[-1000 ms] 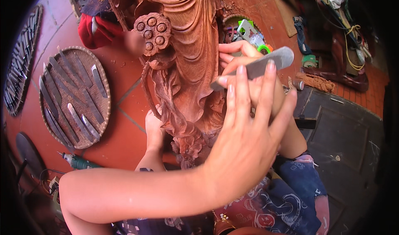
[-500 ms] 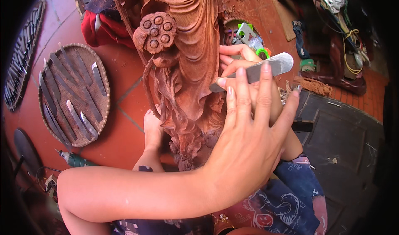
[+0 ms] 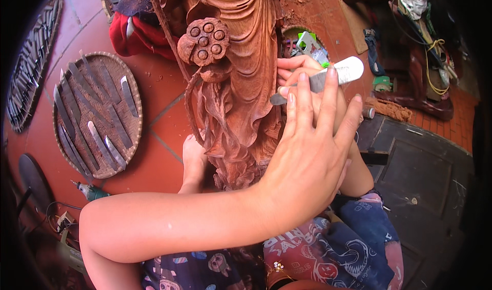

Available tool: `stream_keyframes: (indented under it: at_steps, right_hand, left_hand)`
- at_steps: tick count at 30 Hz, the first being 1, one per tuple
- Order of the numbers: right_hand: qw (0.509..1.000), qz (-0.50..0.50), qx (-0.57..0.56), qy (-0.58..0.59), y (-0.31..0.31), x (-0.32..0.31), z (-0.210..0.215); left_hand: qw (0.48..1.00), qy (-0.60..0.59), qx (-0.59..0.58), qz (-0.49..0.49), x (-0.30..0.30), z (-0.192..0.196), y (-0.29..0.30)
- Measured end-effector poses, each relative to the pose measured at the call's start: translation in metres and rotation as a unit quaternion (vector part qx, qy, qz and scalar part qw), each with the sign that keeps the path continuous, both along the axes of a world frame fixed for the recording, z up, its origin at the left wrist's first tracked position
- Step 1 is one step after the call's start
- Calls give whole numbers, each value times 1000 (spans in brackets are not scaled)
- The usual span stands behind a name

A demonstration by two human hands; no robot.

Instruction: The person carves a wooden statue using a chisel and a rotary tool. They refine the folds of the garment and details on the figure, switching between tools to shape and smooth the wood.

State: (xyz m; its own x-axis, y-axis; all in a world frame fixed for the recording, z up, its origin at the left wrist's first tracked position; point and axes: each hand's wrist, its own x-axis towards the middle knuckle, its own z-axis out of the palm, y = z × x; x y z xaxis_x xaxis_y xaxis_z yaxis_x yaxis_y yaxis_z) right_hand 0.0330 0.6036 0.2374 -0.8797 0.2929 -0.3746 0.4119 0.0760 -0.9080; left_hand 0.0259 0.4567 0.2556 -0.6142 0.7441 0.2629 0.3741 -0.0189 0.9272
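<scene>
A: Status? Where's the tool and the workpiece?

B: Wooden sculpture [image 3: 236,80] stands upright on the red tile floor [image 3: 164,131], braced between the knees. Right hand [image 3: 302,77] is closed around a flat chisel [image 3: 320,79], pale handle end up-right, blade tip touching the carved folds on the sculpture's right flank. Left hand [image 3: 307,162] reaches across with fingers spread flat, grasping nothing, fingertips laid over the blade and the right hand.

A: Advice for the cut?

B: My read: keep those left fingertips pressing on the blade as a brake, shave thin, follow the fold lines. Slip risk is toward the lotus pod [image 3: 204,40] stem. Spare blades sit in the round woven tray [image 3: 130,136], well apart to the left.
</scene>
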Motion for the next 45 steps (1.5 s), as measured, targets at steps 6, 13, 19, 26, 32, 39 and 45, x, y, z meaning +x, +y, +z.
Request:
stream_keyframes:
  at_steps: [6,13,19,26,32,39,45]
  right_hand:
    - [1000,22,15,-1,5,-3,-3]
    - [970,135,169,114,11,6,-12]
    - [977,141,141,77,14,-4,-1]
    - [983,140,83,86,28,-7,-9]
    - [964,189,161,96,29,-7,-7]
    - [947,214,199,134,28,-5,-15]
    - [934,247,222,132,39,-17,-18]
  left_hand:
    - [1000,20,-13,-5,0,-3,0]
    - [999,19,-38,-18,5,7,-8]
    - [998,40,-46,-19,-2,4,-1]
    - [998,50,-38,-18,-8,-1,6]
    - [997,46,-51,-41,-3,1,0]
    - [995,54,-69,-52,4,9,-7]
    - [994,79,-73,-37,-1,4,2]
